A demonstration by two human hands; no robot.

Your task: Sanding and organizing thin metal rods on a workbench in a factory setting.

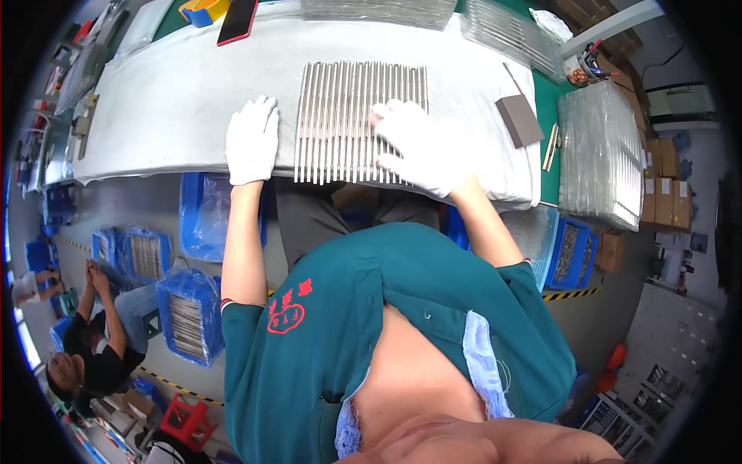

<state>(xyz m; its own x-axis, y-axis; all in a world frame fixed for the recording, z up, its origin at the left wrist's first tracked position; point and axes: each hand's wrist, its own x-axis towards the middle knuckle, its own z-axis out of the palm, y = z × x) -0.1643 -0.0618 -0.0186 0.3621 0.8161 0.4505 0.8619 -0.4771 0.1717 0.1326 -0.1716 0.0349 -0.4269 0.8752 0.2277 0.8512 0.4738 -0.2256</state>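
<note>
A row of slim, shiny metal rods (pixel 332 116) lies side by side on the white cloth (pixel 170 108) that covers the table, their near ends at the front edge. My right hand (pixel 417 147), in a white glove, rests on the right part of the row with fingers apart; blur softens its fingertips. My left hand (pixel 253 141), gloved too, lies flat on the cloth just left of the row, fingers stretched out and touching no rod.
A grey-brown block (pixel 519 121) lies right of the rods. Wrapped stacks of rods (pixel 599 151) stand at the right end. A red-edged phone (pixel 237 22) and yellow tape roll (pixel 204 11) lie at the back. Blue bins (pixel 188 317) stand on the floor; a person (pixel 100 332) sits at left.
</note>
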